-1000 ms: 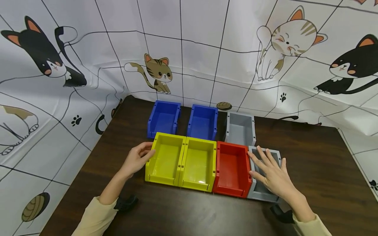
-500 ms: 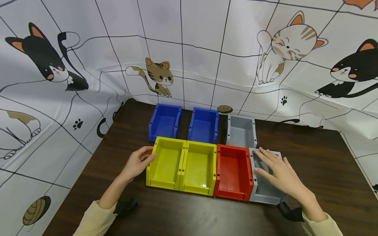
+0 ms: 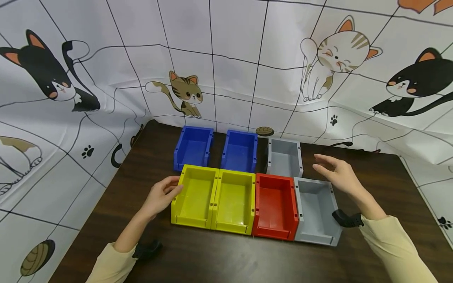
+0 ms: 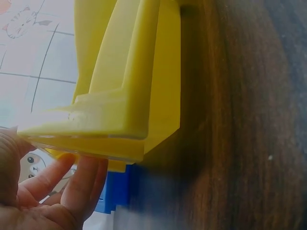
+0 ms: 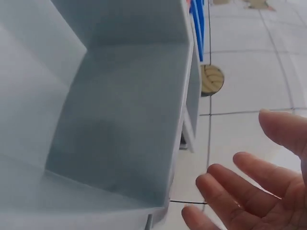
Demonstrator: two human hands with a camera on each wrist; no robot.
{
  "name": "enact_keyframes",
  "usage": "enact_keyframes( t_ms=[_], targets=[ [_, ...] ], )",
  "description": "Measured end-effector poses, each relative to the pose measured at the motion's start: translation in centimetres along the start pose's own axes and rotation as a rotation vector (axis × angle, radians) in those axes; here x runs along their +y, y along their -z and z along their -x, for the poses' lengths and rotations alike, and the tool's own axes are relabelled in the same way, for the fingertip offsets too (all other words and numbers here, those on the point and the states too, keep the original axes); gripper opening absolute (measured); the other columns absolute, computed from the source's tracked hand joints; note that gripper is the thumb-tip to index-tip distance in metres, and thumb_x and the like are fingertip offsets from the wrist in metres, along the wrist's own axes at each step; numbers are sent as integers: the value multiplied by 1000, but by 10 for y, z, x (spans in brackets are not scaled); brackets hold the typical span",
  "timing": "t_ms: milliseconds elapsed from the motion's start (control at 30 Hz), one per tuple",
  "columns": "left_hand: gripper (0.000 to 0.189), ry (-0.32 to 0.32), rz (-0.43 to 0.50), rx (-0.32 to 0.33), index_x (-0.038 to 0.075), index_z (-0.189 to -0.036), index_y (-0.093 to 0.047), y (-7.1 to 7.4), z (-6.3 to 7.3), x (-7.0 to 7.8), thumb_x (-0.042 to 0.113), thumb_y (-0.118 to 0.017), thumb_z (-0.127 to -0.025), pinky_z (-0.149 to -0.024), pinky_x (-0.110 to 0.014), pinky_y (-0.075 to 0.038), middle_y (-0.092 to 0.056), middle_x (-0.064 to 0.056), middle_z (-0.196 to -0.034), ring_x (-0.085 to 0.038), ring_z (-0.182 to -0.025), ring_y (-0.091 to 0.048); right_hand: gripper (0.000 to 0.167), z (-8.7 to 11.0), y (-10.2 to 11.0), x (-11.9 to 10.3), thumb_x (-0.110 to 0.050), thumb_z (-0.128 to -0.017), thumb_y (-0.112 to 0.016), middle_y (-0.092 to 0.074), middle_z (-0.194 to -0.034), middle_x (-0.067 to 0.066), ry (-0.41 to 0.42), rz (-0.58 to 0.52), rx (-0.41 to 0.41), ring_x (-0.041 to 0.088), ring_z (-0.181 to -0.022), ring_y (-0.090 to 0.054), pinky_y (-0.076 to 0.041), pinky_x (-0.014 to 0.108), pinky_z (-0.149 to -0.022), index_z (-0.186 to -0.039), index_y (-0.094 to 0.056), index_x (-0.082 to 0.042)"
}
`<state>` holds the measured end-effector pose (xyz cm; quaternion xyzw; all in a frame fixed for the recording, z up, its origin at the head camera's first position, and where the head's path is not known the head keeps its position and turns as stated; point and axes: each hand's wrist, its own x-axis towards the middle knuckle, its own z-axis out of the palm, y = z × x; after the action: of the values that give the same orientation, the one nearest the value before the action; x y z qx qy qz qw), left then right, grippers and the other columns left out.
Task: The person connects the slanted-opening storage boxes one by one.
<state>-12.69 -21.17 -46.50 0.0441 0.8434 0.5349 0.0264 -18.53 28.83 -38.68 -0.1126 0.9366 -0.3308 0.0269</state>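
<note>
At the left end of the front row, my left hand [image 3: 160, 197] grips the side wall of a yellow storage bin [image 3: 195, 196]. The left wrist view shows the thumb at the rim of that yellow bin [image 4: 115, 115] and fingers against its outer side. My right hand [image 3: 339, 175] is held with loose fingers past the back right corner of the front grey bin [image 3: 316, 212], holding nothing. In the right wrist view the right hand [image 5: 259, 191] is apart from the grey bin wall [image 5: 120, 120]. A second yellow bin [image 3: 233, 200] and a red bin [image 3: 276, 206] stand between.
Behind the front row stand two blue bins [image 3: 194, 147] and a smaller grey bin [image 3: 284, 157], with gaps between them. All rest on a dark wooden table [image 3: 219, 259]. A white cat-print cloth [image 3: 233, 59] hangs behind and at the left.
My right hand has lifted off the front grey bin and moved back and right, past its back corner. The left hand stays at the yellow bin. The bins keep their arrangement.
</note>
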Motion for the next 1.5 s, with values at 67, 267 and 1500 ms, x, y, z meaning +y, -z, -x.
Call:
enact_keyframes(
  t_ms=[67,267,1500],
  targets=[
    [38,1,-1,3,-6,-124,-53,1,0,-1,17,-58,-94,-81,-32,-53,-59,-23,-115,-33,-102,-60,52,-9,-1,3,-33,-96,-54,-57,-124,22,-24,-39,-6,32,-106,-56,-46,18,-70,-135,-48,-1],
    [38,0,4,-3,-7,-124,-53,4,2,-3,16,-58,-94,-81,-33,-53,-59,-24,-116,-33,-103,-60,58,-35,-5,6,-35,-97,-52,-51,-129,28,-126,-166,-75,42,-110,-53,-53,33,-79,-138,-41,4],
    [38,10,35,-17,-8,-126,-51,4,0,0,13,-56,-95,-74,-23,-51,-58,-25,-115,-34,-102,-59,59,-84,-30,7,-6,-87,-60,-53,-120,35,-292,-220,-107,4,-57,-60,-56,33,-66,-137,-35,14]
  ],
)
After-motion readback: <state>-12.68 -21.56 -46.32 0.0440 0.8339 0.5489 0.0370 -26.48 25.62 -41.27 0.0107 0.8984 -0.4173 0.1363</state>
